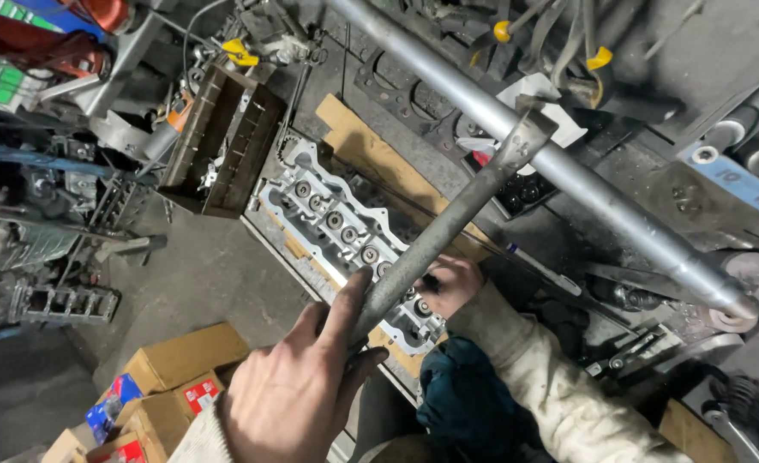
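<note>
At about eight o'clock in the view, cardboard boxes (182, 360) sit on the floor, some with red and blue printed packs among them. Up at eleven o'clock a dark slotted tray (222, 141) leans beside the aluminium cylinder head (332, 214), which lies on a strip of cardboard (379, 159) on the table (645, 197). At six o'clock the left hand (298, 390) is wrapped around the lower end of a grey steel lever bar (456, 214), fingers closed on it. The bar slants up toward one o'clock, where it meets a long round pipe (568, 167). Just right of centre, the right hand (450, 283) rests on the near end of the cylinder head beneath the bar; I cannot tell whether it grips anything.
</note>
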